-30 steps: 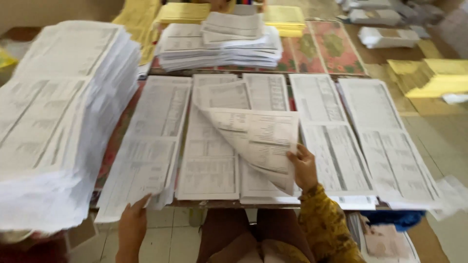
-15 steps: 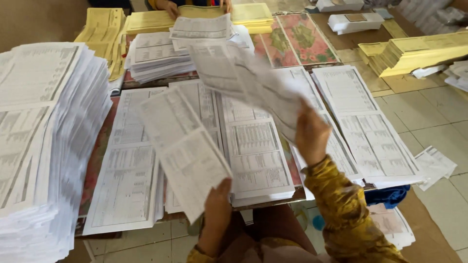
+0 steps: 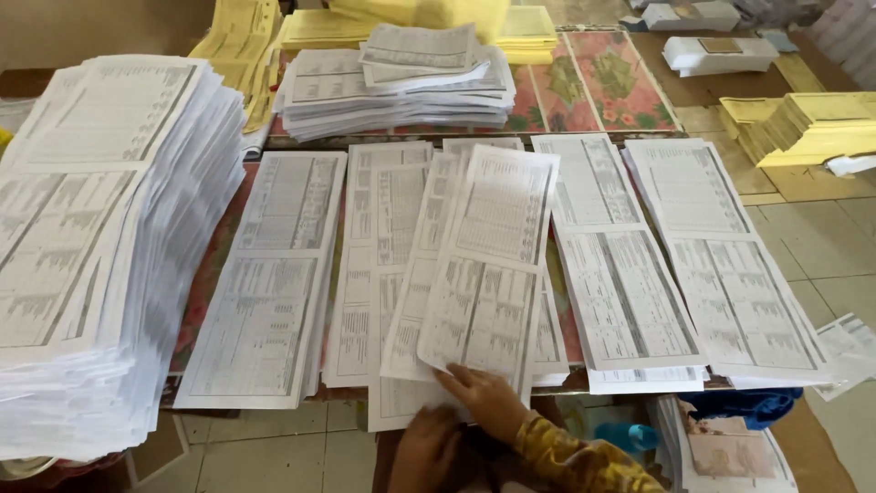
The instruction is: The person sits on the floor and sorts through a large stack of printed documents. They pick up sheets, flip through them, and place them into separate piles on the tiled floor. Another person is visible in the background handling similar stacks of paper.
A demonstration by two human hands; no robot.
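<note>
Two long white printed sheets (image 3: 488,265) lie fanned and overlapping on the middle pile of a low table (image 3: 214,274). Their lower ends hang over the near edge. My right hand (image 3: 488,397), in a yellow patterned sleeve, grips the bottom edge of the top sheet with its fingers spread on the paper. My left hand (image 3: 427,449) sits just below and left of it, at the lower edge of the under sheet. Its fingers are tucked in shadow beneath the paper.
A tall stack of printed sheets (image 3: 91,246) fills the left. Lower piles lie left (image 3: 265,283) and right (image 3: 620,265) of the middle, with another further right (image 3: 721,256). A further pile (image 3: 401,82) sits behind, and yellow paper stacks (image 3: 812,128) rest on the floor.
Both hands carried raised sheets down onto the middle pile. The right hand dropped from mid-air to the table's near edge, and the left hand drew in beside it.
</note>
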